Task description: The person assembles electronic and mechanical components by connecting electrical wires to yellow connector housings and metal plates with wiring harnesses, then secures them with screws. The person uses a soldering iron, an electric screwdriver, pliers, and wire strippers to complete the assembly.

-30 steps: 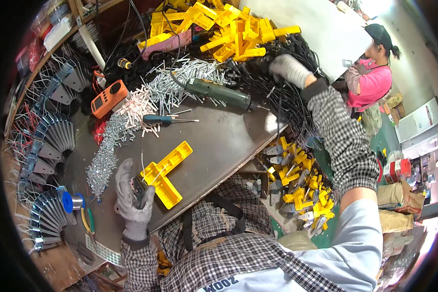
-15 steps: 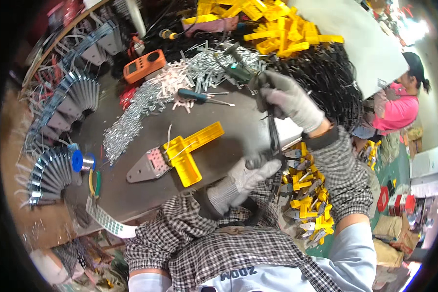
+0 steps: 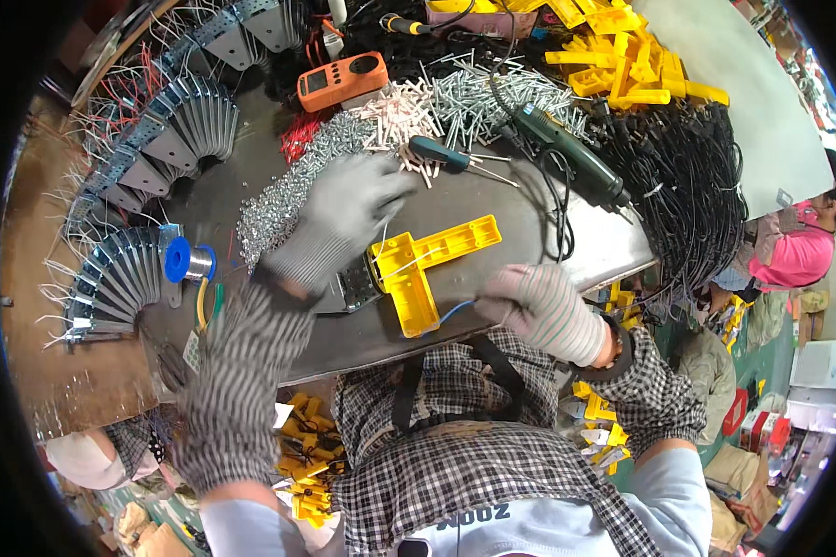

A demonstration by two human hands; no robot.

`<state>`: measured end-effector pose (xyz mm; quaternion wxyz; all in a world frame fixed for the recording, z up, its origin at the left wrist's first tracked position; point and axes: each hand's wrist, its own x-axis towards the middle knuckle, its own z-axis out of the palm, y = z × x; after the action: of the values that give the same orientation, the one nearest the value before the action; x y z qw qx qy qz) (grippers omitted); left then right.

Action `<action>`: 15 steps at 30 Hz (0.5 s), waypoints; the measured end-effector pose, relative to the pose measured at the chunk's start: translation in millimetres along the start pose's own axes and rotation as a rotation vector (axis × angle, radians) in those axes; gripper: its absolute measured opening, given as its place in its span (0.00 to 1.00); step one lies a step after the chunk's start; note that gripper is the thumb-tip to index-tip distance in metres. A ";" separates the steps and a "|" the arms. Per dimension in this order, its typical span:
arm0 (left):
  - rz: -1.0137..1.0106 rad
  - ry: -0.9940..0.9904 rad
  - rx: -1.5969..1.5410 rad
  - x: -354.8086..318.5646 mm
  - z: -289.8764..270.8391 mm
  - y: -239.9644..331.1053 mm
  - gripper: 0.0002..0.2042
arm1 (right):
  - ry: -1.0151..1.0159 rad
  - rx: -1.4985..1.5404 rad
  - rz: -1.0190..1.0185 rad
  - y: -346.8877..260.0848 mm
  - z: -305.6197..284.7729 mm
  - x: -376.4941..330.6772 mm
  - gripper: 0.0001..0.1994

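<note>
**Both hands return to the yellow bracket; driver set aside**

The yellow L-shaped plastic bracket (image 3: 424,269) lies flat on the grey metal tabletop (image 3: 548,232), near its front edge, with a small perforated metal plate (image 3: 355,286) touching its left end. Half a second ago the bracket lay unattended while both hands were up at the green electric screwdriver (image 3: 571,153); that tool now rests on the tabletop, well apart from the hands.

The gloved left hand (image 3: 344,223) has come down over the bracket's left end and the plate, fingers curled; whether its grip closes on anything cannot be told. The striped-gloved right hand (image 3: 539,311) sits at the tabletop's front edge, its grip pinching a thin blue wire (image 3: 453,311) that leads toward the bracket's lower leg.

Judged from this, work has shifted from the driver to the wire at the bracket.

Behind lie a heap of loose silver screws (image 3: 288,190), a blue-handled hand screwdriver (image 3: 441,153) and an orange handheld meter (image 3: 342,81).
</note>
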<state>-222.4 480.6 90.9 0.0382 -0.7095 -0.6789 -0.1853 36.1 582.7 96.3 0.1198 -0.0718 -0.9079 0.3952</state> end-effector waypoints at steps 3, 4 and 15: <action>0.189 -0.247 0.322 47.0 37.3 -22.3 0.08 | 0.061 0.092 0.167 -11.0 -1.4 12.3 0.08; 0.221 -0.335 0.387 58.2 44.0 -22.1 0.07 | 0.131 0.184 0.137 -9.2 1.5 15.5 0.09; -0.508 0.252 -1.359 -28.4 15.1 2.9 0.07 | 0.118 0.746 0.510 -14.2 4.5 35.3 0.11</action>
<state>-216.6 458.0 68.6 -0.3764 -0.3707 -0.5482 -0.6484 0.4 577.8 109.4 0.0877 -0.2673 -0.6485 0.7073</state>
